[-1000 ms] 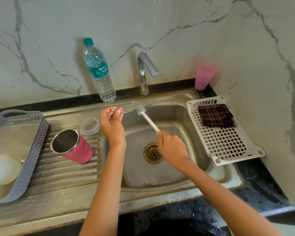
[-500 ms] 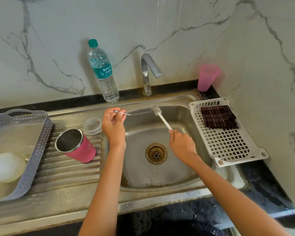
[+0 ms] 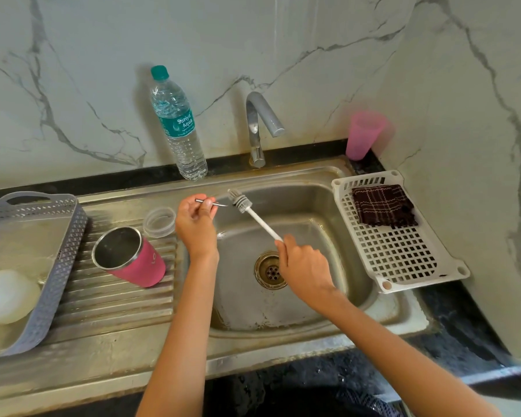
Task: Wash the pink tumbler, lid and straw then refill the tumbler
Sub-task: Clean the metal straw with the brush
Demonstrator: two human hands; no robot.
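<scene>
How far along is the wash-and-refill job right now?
In hand: the left hand holds the metal straw over the sink, and the right hand holds a small brush at its end. The pink tumbler lies tilted and empty on the drainboard beside its clear lid; whether they are washed is unclear. Refilling is left: the water bottle stands capped.

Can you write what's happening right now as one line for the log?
step: scrubbing straw | left hand: holds metal straw | right hand: holds brush | pink tumbler: on drainboard, lid beside
</scene>
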